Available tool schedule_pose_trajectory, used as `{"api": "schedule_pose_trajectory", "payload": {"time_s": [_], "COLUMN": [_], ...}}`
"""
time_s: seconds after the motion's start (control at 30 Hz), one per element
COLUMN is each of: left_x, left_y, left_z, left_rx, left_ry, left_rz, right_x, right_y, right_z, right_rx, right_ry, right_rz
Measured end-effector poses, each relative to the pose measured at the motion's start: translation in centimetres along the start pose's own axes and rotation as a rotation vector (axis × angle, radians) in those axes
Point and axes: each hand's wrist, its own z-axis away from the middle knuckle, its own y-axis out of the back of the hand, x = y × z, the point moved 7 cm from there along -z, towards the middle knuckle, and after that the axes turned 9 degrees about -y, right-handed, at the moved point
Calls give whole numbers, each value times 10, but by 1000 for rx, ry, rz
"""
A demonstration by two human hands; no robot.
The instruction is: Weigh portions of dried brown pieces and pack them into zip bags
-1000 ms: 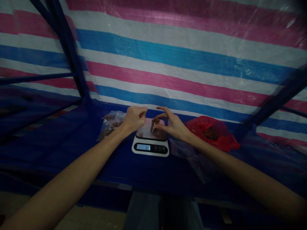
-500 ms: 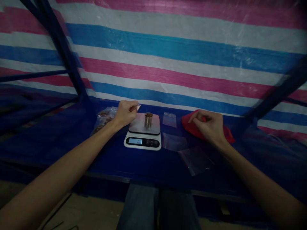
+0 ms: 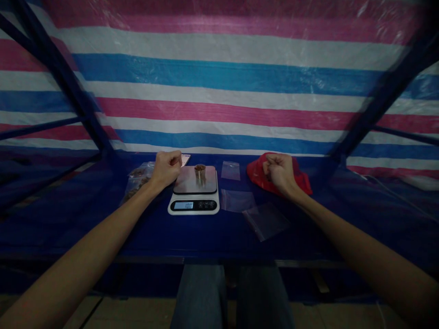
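A white kitchen scale [image 3: 194, 208] with a steel plate stands on the blue table. On its plate is a small metal cup [image 3: 200, 175] filled with brown bits; the lit display appears to read 10.0. My left hand [image 3: 167, 168] is curled into a loose fist just left of the plate, with nothing seen in it. Behind that hand lies a clear bag of brown pieces [image 3: 135, 182]. My right hand [image 3: 280, 172] is closed with bent fingers over a red cloth or pouch [image 3: 255, 173]; I see nothing held in it.
Three clear zip bags lie right of the scale: a small one [image 3: 231, 170], a middle one [image 3: 238, 201] and a nearer one [image 3: 265, 221]. A flat white-edged item [image 3: 185, 159], perhaps a phone, lies behind the scale. Blue metal posts and a striped sheet [image 3: 219, 109] enclose the table [image 3: 206, 235].
The scale's display has gone from 0.0 to what looks like 10.0. My right hand's fingers have curled in more. The view has shifted slightly; the cup stays on the plate.
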Motion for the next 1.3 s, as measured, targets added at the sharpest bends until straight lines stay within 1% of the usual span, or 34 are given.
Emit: {"api": "schedule_pose_trajectory", "payload": {"time_s": [0.1,0.2,0.27,0.37,0.5,0.6,0.67,0.73,0.77,0.83,0.9,0.97,1.07,1.13,1.23,1.3], "left_x": [-1,-1,-1,-1,1,6,9,12,14,18,22,21,17,15,14,14], "left_y": [1,2,1,1,0,-3,-4,-5,-6,-11,-15,-17,-14,-11,-9,-10], "left_z": [0,-1,-1,-1,-1,-1,-2,-3,-5,-8,-10,-10,-9,-9,-8,-8], "left_rx": [-1,-9,-17,-19,-31,-49,-35,-24,-32,-88,-154,-185,-140,-90,-50,-49], "left_ry": [25,22,15,9,-5,-22,-2,38,49,41,14,11,34,41,53,68], "left_rz": [-17,-26,-32,-33,-19,5,5,20,45,104,130,110,80,67,53,47], "right_x": [-2,-3,-3,-5,-6,-8,-14,-21,-24,-27,-26,-23,-19,-19,-21,-22], "right_y": [-2,-3,-4,-7,-15,-30,-44,-57,-61,-64,-62,-63,-71,-77,-85,-88], "right_z": [0,1,3,4,6,14,25,37,41,45,42,41,49,57,66,69], "right_rx": [-24,-26,-32,-78,-180,-301,-392,-458,-475,-469,-457,-525,-718,-795,-834,-827], "right_ry": [14,29,45,102,174,198,269,372,418,471,466,440,430,443,481,510], "right_rz": [69,138,149,126,132,212,296,376,400,417,413,413,443,478,564,633]}}
